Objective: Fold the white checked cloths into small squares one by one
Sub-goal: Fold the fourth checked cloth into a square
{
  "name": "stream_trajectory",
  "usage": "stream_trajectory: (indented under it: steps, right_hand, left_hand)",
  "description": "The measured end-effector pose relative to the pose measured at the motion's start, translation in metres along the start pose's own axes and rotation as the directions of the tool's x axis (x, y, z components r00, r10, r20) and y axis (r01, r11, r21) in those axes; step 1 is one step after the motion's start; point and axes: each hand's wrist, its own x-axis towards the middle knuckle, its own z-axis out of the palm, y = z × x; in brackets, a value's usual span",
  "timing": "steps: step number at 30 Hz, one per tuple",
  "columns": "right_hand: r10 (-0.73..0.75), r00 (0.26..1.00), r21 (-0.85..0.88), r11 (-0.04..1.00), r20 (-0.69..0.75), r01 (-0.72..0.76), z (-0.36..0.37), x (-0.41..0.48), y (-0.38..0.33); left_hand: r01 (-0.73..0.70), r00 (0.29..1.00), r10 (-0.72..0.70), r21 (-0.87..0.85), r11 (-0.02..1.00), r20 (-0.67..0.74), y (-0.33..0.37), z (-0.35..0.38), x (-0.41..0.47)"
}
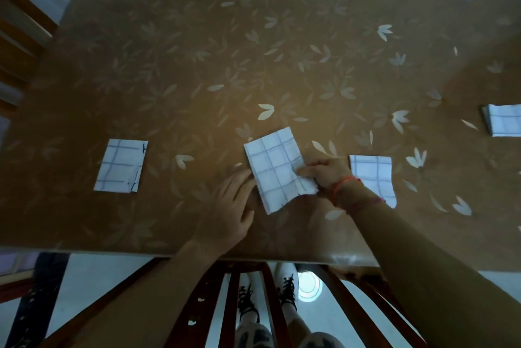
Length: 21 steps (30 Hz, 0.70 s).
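A folded white checked cloth [275, 170] lies on the counter [197, 51] between the two hands. It is a little crooked, and its right side is lifted and bent. The right hand [327, 174] pinches that right side with curled fingers. The left hand [231, 206] lies flat on the counter with its fingers straight, right at the cloth's left edge. It holds nothing.

Just behind the right hand lies a second cloth [372, 172], folded, and the wrist hides part of it. A red string [342, 185] is tied around that wrist. Well off to the left of the left hand lies a third cloth [121, 165], folded and flat. Far to the right of the right hand, at the edge of the view, sits a fourth cloth [503, 120]. The counter has a brown cover with pale leaves on it. Below the counter's near edge are a wooden chair [267, 305] and two shoes [287, 288] with dark laces.
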Motion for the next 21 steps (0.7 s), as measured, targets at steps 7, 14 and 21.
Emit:
stream_trajectory:
  steps: [7,14,21]
  right_hand:
    - [-0.05,0.999,0.444,0.895,-0.005,0.047,0.049,-0.109,-0.009]
    - [0.029,0.999,0.39,0.92,0.022,-0.036,0.05,-0.12,0.005]
    - [-0.221,0.966,-0.001,0.975,-0.138,0.222,0.048,-0.113,0.02]
  left_hand:
    - [-0.039,0.995,0.042,0.03,0.999,-0.088,0.013,0.024,-0.015]
    - [-0.134,0.982,0.155,0.18,0.974,-0.106,0.012,0.018,-0.021]
    - [-0.139,0.986,0.152,0.168,0.976,-0.063,0.013,0.015,-0.03]
